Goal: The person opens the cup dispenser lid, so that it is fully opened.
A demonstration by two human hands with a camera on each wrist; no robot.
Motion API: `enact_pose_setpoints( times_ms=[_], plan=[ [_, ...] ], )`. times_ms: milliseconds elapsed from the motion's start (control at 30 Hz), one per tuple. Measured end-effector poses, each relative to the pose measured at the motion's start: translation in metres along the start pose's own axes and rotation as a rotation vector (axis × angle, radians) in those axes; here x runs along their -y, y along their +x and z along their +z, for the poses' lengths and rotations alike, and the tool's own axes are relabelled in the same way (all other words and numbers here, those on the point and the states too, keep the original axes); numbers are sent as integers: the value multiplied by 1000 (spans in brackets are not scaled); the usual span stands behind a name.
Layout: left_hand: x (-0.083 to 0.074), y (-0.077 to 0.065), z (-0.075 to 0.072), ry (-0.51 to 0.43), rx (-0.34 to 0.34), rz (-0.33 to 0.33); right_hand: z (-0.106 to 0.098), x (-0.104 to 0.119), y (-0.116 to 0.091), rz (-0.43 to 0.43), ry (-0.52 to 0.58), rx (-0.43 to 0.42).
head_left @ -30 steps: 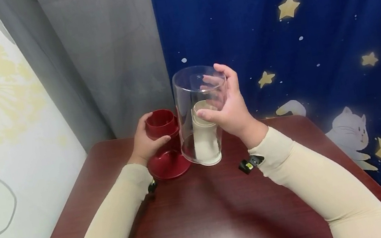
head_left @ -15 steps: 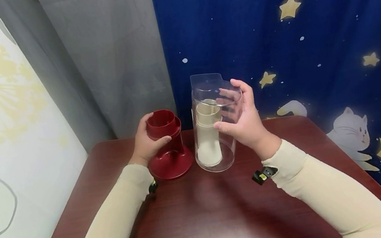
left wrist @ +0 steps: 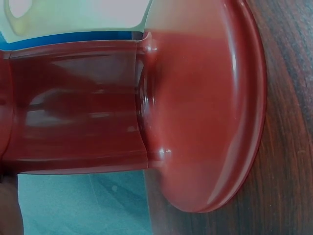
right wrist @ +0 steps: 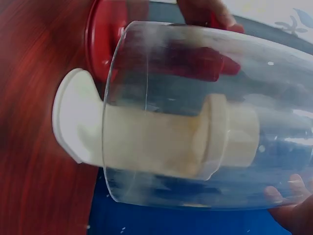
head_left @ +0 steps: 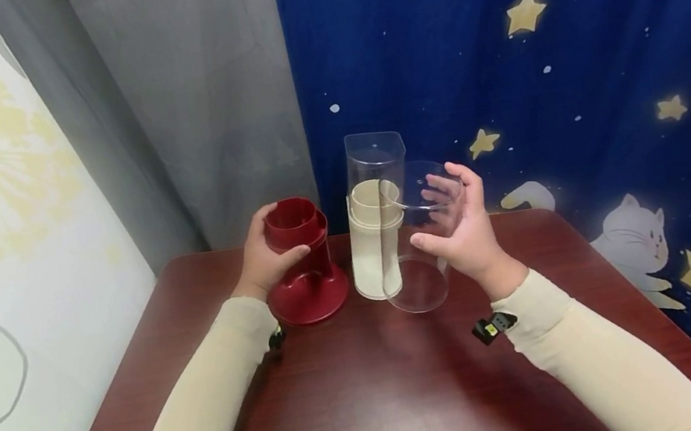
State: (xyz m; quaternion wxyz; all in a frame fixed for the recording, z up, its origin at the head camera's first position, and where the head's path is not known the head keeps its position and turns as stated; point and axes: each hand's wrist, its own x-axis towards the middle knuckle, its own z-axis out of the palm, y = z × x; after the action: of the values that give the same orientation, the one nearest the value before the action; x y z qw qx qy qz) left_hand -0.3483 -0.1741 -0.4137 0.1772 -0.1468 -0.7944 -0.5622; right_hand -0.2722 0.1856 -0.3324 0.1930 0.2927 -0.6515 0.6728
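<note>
In the head view my left hand (head_left: 264,258) grips the upper part of a red plastic stand (head_left: 310,302), thumb at the front. The stand is upright, with a round collar on top and a wide rounded base; the left wrist view shows its column (left wrist: 78,107) close up. My right hand (head_left: 471,244) holds a large clear cylinder (head_left: 421,294) by its upper part, fingers and thumb spread around it. Left of that cylinder, partly behind it, a cream-coloured plastic body (head_left: 373,264) stands upright. A smaller clear container (head_left: 374,147) rises behind the cream body's collar.
All these things are near the back edge of a dark red-brown table (head_left: 360,394). Behind it hang a grey curtain (head_left: 205,102) and a blue star-patterned curtain (head_left: 414,46). A white patterned panel (head_left: 4,247) is on the left.
My right hand has moved right and somewhat lower with the clear cylinder, which covered the cream body before. The smaller clear container has come into view. My left hand keeps its grip on the red stand.
</note>
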Motion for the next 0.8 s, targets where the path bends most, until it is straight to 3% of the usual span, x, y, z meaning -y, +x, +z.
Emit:
enact_pose_setpoints(
  times_ms=[333,667,800],
  plan=[
    [3,2,-1,3,-2,25,-17,-25,-8,25,-35,-116],
    [4,1,0,18,-11,27,-28,-50,-6,21,-7,-180],
    [2,0,1,12,-12,15,-28,-48,-6,41,-77,-202]
  ],
)
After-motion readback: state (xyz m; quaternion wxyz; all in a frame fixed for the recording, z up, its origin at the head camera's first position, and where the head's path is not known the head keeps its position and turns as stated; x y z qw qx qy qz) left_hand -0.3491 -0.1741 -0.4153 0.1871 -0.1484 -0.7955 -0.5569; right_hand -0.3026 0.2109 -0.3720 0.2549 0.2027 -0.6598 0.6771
